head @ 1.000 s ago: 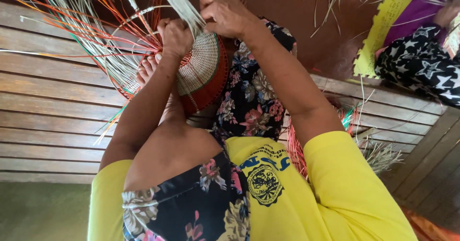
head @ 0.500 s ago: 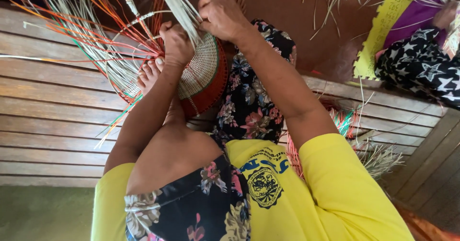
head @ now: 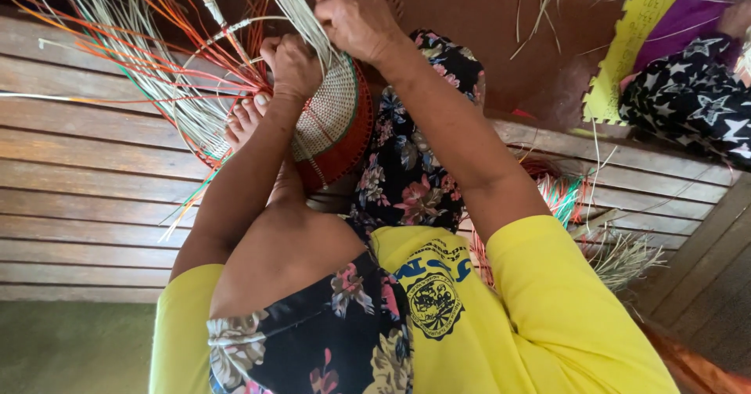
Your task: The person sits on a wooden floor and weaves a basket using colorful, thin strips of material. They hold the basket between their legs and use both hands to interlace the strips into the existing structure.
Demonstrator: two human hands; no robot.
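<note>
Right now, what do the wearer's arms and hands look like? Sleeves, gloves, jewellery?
Both arms are bare from the upper arm down, under short bright yellow sleeves of a tee with a dark round printed emblem on the chest. The left hand and right hand are bare: no gloves. No rings, watch or bracelets show in this view. A dark floral garment covers the lap.

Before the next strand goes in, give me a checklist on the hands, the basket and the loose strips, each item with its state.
1. Left hand gripping the half-woven basket at its edge: ok.
2. Right hand pinching the pale strip bundle: ok.
3. Basket steadied against the bare foot: ok, they touch.
4. Loose pale and orange strips untangled: not ok, they fan out and cross.
5. Which single strip the right fingers hold: cannot tell.
6. Spare coloured strips nearby on the wooden floor: ok.
</note>
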